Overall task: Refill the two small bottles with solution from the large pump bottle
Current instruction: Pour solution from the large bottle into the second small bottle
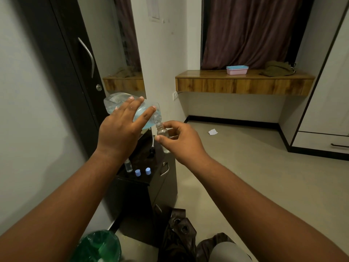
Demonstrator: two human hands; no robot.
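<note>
While left hand (120,127) fingers wrap tilted large bottle (132,108), right hand (181,140) pinches small bottle (163,135).

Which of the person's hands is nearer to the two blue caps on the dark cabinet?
Left. The left hand, holding the tilted large bottle, sits above and slightly left of the blue caps. The right hand, pinching a small bottle, is farther right.

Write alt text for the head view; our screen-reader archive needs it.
The left hand tips the large bottle of blue solution into a small bottle pinched by the right hand, above a dark cabinet holding another small bottle and two blue caps.
</note>
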